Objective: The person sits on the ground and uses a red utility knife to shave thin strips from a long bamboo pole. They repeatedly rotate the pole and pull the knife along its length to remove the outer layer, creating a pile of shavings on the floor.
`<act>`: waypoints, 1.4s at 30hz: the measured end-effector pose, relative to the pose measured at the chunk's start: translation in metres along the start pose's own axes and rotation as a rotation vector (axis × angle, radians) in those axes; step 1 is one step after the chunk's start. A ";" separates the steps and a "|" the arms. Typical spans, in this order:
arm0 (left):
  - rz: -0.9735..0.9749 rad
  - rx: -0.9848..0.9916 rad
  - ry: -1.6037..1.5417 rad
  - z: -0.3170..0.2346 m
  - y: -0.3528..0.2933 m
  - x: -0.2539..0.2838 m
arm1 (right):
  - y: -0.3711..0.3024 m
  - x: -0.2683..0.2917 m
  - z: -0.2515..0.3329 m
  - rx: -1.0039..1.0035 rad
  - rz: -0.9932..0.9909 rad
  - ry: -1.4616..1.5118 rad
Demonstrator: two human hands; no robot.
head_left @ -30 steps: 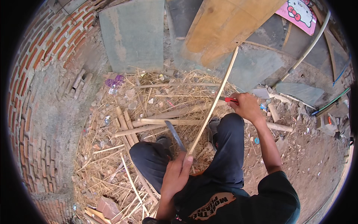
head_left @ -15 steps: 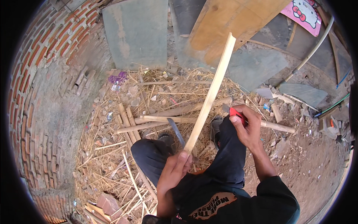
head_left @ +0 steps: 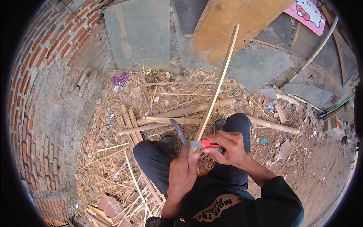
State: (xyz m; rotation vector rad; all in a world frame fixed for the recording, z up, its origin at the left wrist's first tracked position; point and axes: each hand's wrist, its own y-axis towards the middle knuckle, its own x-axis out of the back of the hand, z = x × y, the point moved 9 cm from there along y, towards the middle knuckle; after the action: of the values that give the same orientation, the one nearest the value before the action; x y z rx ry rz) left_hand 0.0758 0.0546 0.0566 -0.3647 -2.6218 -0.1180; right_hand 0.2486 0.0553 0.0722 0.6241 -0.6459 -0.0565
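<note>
My left hand [head_left: 182, 172] is closed round the lower end of a long, split bamboo strip [head_left: 219, 83], which slants up and away to the right. In my right hand [head_left: 230, 149] is a red utility knife [head_left: 209, 144], its wide blade lying across the strip just above my left thumb. The strip's lower end shows pale between the blade and my left fingers. Beyond my left hand, a dark curved machete-like blade [head_left: 179, 132] lies between my legs, its lower part hidden behind that hand.
Bamboo poles [head_left: 181, 112] and split pieces lie across straw and shavings before my feet. A brick wall [head_left: 41, 113] rises at the left. Grey sheets [head_left: 138, 36] and a brown board [head_left: 227, 30] lean at the back. A brick [head_left: 110, 207] sits at lower left.
My right hand has moved left and down, bringing the knife blade onto the strip. The strip has turned to show a narrower side, and my left hand has shifted slightly.
</note>
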 end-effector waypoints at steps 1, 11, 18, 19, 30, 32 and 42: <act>0.009 -0.004 0.043 0.001 0.000 -0.001 | 0.000 0.000 0.000 0.001 0.002 0.004; -0.032 -0.006 0.129 0.009 -0.005 -0.005 | 0.005 0.005 -0.006 -0.062 0.004 0.043; 0.018 0.038 0.187 0.021 -0.017 -0.009 | 0.017 0.034 -0.033 -0.118 -0.141 -0.015; 0.015 0.045 0.177 0.019 -0.018 -0.009 | 0.018 0.034 -0.038 -0.123 -0.114 -0.015; 0.170 0.135 0.228 0.048 -0.060 -0.021 | 0.040 0.134 -0.150 -0.426 -0.489 -0.145; 0.160 0.141 0.244 0.049 -0.063 -0.017 | 0.038 0.136 -0.156 -0.446 -0.519 -0.094; 0.049 0.069 0.180 0.036 -0.021 -0.009 | 0.004 0.009 -0.034 -0.049 0.004 0.012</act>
State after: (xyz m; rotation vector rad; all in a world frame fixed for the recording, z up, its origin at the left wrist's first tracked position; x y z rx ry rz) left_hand 0.0616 0.0376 0.0205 -0.3756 -2.4311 -0.0420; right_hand 0.2749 0.0743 0.0577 0.5756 -0.6326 -0.0651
